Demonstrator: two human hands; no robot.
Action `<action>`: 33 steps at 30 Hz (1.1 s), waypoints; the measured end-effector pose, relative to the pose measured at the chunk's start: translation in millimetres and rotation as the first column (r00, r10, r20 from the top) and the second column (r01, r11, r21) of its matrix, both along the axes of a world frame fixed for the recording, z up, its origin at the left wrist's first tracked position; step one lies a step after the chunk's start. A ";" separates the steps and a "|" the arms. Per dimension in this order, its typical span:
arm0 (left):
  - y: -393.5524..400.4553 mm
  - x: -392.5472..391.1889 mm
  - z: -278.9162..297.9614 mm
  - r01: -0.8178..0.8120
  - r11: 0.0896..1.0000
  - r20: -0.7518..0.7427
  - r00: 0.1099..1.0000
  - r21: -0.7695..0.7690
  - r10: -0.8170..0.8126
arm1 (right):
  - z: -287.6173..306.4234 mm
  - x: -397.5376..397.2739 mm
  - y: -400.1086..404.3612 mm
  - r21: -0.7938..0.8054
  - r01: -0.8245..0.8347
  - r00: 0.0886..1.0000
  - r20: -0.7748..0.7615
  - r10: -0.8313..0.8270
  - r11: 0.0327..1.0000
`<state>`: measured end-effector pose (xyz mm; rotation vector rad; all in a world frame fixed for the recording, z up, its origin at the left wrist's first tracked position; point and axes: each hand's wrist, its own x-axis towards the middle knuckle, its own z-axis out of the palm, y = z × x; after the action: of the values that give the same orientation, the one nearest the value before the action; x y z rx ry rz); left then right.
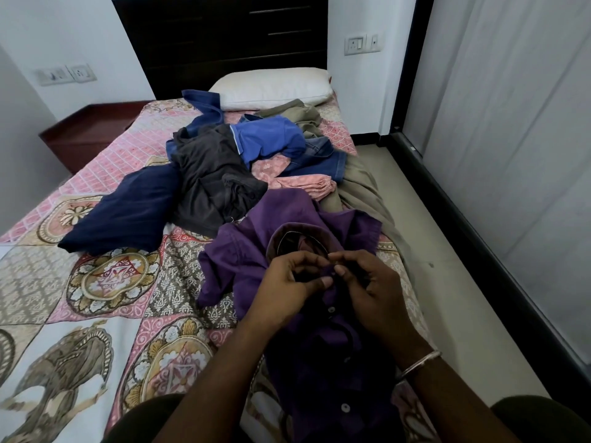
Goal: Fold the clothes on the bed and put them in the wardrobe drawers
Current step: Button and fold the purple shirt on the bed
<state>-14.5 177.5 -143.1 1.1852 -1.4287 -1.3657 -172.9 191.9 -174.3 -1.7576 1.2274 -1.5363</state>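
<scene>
The bed point(105, 314) has a patchwork cover, and on it lie a white pillow point(271, 87), a purple shirt point(256, 251) and a pile of clothes point(224, 161).

Bedspread point(96, 282): matt printed cotton-like cloth, patchwork pattern, smooth. Purple shirt point(252, 238): soft matt woven cloth with small glossy plastic-looking buttons point(345, 407). Grey garment point(211, 177): thin, limp, matt knit. Navy garment point(128, 215): smooth matt cloth. Blue shirt point(271, 139): smooth cloth, slight sheen. Jeans point(323, 158): rough denim. Olive cloth point(361, 183): plain matt weave. Pillow point(271, 86): smooth white cloth. Headboard point(217, 36): dark wood, low sheen. Bangle point(420, 366): shiny metal. Floor point(447, 251): smooth, dull tile.
</scene>
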 end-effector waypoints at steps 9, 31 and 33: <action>1.7 -6.4 -4.0 0.024 0.997 0.066 0.998 -0.078 -0.019 | 13.5 -17.5 11.8 0.021 0.024 0.999 -0.034 -0.023 0.999; -1.8 1.3 -9.1 0.129 0.979 0.391 0.919 -0.159 -0.057 | -3.9 -34.4 23.0 -0.013 0.064 0.977 -0.202 -0.066 0.998; -3.1 1.1 -7.8 0.091 0.984 0.323 0.946 -0.152 -0.037 | -1.9 -31.6 23.0 -0.001 0.030 0.975 -0.218 -0.030 1.000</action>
<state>-13.4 174.5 -151.0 1.3013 -1.7860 -1.1055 -204.5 214.9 -176.2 -1.9562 1.3644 -1.3854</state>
